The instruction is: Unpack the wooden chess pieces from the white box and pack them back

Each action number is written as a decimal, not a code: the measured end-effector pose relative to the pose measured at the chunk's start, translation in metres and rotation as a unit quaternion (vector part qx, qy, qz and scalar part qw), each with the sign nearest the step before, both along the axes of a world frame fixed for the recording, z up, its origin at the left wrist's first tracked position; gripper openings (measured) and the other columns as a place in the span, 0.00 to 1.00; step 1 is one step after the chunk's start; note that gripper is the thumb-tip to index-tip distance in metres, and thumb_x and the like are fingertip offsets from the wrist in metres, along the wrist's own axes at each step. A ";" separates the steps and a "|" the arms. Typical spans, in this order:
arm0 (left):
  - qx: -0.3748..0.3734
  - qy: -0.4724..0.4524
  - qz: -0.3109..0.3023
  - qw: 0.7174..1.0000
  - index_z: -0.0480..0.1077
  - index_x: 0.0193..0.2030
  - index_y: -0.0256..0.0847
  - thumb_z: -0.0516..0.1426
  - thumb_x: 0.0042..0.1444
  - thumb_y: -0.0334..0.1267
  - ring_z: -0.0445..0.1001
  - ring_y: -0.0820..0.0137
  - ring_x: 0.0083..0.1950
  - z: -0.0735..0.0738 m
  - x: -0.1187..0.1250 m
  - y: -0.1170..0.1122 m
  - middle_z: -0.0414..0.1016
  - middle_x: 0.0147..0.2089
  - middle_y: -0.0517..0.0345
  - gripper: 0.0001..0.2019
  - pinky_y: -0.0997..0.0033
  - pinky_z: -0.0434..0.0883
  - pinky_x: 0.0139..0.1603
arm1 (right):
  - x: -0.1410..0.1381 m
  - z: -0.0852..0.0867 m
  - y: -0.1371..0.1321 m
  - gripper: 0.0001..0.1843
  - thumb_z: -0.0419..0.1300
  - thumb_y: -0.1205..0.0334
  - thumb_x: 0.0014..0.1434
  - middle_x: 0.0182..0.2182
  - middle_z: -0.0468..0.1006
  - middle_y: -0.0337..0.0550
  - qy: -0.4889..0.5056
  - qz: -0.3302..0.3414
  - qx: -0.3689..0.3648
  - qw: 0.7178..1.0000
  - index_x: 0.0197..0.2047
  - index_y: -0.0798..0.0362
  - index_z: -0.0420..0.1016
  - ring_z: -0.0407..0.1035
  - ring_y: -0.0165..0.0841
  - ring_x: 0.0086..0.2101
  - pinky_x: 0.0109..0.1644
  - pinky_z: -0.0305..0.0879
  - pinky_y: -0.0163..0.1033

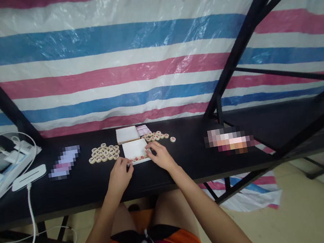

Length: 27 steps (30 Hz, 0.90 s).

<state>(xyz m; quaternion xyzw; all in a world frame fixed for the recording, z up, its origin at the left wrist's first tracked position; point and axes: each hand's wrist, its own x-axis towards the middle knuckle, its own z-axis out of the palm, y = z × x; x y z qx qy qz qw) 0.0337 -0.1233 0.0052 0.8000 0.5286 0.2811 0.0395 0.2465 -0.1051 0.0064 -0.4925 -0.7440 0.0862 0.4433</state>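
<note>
A shallow white box (135,147) lies in front of me, with a row of red-marked xiangqi pieces (137,158) along its near edge. My left hand (121,173) has its fingers closed at the box's near left corner. My right hand (159,155) reaches over the box's right side, thumb and fingers pinched around what looks like a xiangqi piece, mostly hidden. Several dark-marked xiangqi pieces (104,152) stand grouped left of the box. More red-marked pieces (157,135) lie behind my right hand, one (173,139) a little apart.
A second white-lined box half (127,134) sits behind the first, beside a printed card (143,130). Left on the black table (77,191) are a blurred flat item (65,162), a white charging pad (29,177) and a power strip (5,172) with cables. A blurred item (229,141) lies right.
</note>
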 end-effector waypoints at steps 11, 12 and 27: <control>0.002 0.006 0.002 1.000 0.68 0.38 0.40 0.51 0.60 0.36 0.71 0.69 0.38 0.001 0.000 -0.001 0.68 0.40 0.55 0.06 0.71 0.68 0.41 | -0.004 0.003 -0.001 0.09 0.54 0.66 0.59 0.37 0.77 0.43 -0.140 -0.016 -0.018 0.990 0.37 0.52 0.77 0.65 0.35 0.43 0.49 0.59 0.38; 0.001 0.008 0.002 1.000 0.68 0.38 0.40 0.51 0.60 0.36 0.71 0.69 0.38 0.002 0.001 -0.001 0.68 0.40 0.55 0.06 0.71 0.68 0.41 | -0.004 0.003 -0.002 0.09 0.55 0.66 0.59 0.37 0.77 0.43 -0.144 -0.019 -0.013 0.989 0.37 0.52 0.77 0.65 0.35 0.43 0.48 0.58 0.38; 0.006 0.011 0.003 1.000 0.68 0.38 0.40 0.51 0.61 0.37 0.71 0.69 0.39 -0.001 0.000 0.000 0.68 0.40 0.55 0.06 0.72 0.68 0.41 | -0.006 0.006 -0.004 0.14 0.51 0.62 0.64 0.31 0.76 0.43 -0.202 -0.034 -0.006 0.979 0.31 0.53 0.76 0.66 0.34 0.41 0.46 0.56 0.37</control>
